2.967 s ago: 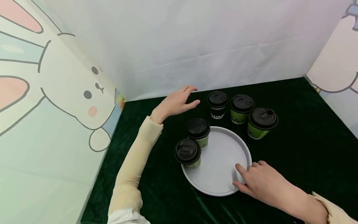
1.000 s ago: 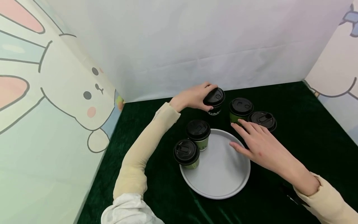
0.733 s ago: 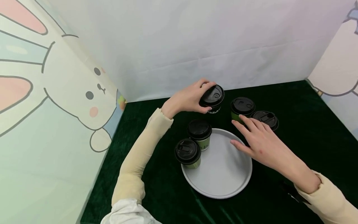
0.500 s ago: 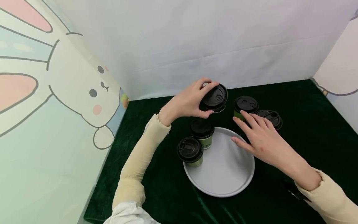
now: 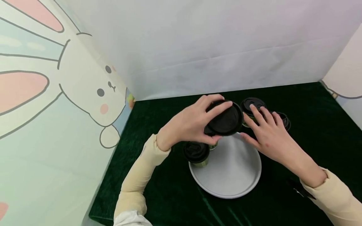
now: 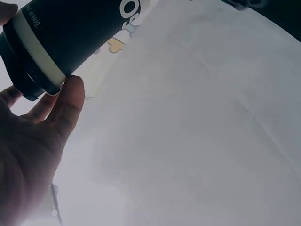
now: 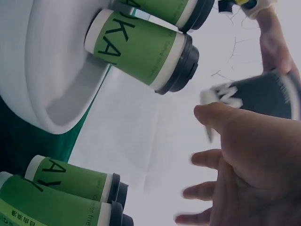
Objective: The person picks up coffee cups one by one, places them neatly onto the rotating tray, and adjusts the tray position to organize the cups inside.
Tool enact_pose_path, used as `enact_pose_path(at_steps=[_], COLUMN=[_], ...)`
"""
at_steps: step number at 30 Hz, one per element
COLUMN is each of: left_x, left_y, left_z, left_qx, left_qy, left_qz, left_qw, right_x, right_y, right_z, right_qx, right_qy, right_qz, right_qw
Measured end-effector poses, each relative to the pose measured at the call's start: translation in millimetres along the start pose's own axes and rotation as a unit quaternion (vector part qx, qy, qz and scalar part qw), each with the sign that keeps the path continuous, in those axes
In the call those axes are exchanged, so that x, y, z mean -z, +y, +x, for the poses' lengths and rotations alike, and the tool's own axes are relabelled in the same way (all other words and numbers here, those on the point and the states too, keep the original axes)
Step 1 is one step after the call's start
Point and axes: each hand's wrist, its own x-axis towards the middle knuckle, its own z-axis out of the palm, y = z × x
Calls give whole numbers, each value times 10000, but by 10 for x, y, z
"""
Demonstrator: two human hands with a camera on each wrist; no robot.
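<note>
My left hand point(image 5: 190, 123) grips a dark paper coffee cup point(image 6: 77, 37) round its black lid point(image 5: 227, 119). The cup is off the table, tilted, above the back of a round grey tray point(image 5: 236, 175). To its right hovers my right hand point(image 5: 268, 139), fingers spread and holding nothing; the dark cup point(image 7: 263, 96) is just beyond its thumb in the right wrist view. A green cup with a black lid point(image 5: 196, 153) stands on the tray's left side. Another green cup point(image 7: 136, 47) beside it is mostly hidden by my left hand in the head view.
Behind my right hand stand two more lidded green cups, one with its lid point(image 5: 253, 105) showing, the other point(image 5: 284, 121) partly covered by my fingers. A dark green velvet cloth point(image 5: 169, 194) covers the table. A white curtain point(image 5: 209, 47) hangs behind it.
My left hand has taken hold of the dark cup, lifted it and brought it forward over the tray, tilting it. My right hand has moved from the tray's rim back towards the green cups.
</note>
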Motion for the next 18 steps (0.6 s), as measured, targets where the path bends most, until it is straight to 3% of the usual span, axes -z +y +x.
enact_pose_path(at_steps=[8,14,18], left_x=[-30,-77,-124], left_y=[302,443,509], left_z=[-59,-107,-158], left_qx=[-334,-411,-431], left_qy=[-548,-1069,-1362], left_qz=[-163,16,-124], left_qw=[9978,9934,9897], right_x=[-27,-49,-66], right_y=[68,67,58], right_z=[-12,2,18], right_qx=[17,-76,-117], right_qy=[-161,-170,-160], right_qz=[-43,3,61], right_qw=[9999,9998,9998])
